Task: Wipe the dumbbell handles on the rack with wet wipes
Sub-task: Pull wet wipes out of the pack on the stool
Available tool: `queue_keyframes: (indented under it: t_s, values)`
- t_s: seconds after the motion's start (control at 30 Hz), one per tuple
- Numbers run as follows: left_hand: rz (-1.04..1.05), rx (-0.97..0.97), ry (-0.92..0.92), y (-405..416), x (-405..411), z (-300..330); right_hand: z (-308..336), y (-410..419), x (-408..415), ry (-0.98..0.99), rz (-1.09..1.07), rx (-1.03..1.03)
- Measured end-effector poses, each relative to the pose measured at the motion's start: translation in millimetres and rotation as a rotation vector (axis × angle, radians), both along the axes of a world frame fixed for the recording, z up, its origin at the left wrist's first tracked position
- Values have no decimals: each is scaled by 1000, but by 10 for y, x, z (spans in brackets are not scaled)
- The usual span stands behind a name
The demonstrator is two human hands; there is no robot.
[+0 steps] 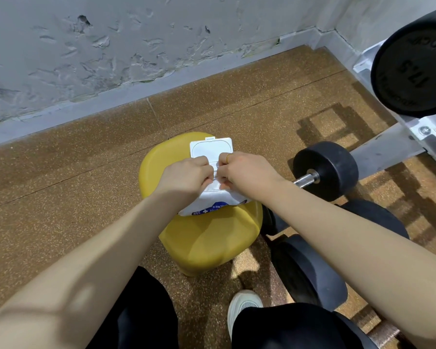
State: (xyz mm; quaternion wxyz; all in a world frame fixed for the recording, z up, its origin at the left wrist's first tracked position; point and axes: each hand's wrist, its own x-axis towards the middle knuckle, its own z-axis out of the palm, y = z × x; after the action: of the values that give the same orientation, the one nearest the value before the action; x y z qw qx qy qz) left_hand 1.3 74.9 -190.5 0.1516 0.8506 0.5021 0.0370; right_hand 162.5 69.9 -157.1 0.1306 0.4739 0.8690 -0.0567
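A white wet-wipe pack [212,200] with blue print lies on a yellow stool [207,238], its plastic lid [211,148] flipped open away from me. My left hand [186,178] and my right hand [247,172] meet over the pack's opening, fingers curled and pinching at the white wipe material there. A ring sits on a right finger. To the right, a black dumbbell [325,170] with a chrome handle [306,180] lies on the floor. A large black dumbbell head [413,69] marked 17.5 rests on the metal rack [398,144] at the upper right.
More black dumbbells [310,270] lie on the floor under my right forearm. The brown speckled floor runs to a peeling grey wall [111,46] at the back. My dark trousers and a white shoe [242,306] show at the bottom.
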Motion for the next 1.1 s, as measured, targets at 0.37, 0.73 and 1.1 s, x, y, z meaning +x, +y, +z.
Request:
queue_keyframes:
  t_s: [0.37, 0.73, 1.1]
  values:
    - [-32, 5, -209, 9, -100, -159, -37, 18, -123, -120, 114, 40]
    - [-121, 73, -268, -33, -239, -199, -226, -29, -134, 101, 107, 275]
    - [-246, -4, -78, 43, -127, -22, -143, -140, 496, 738, -435, -119]
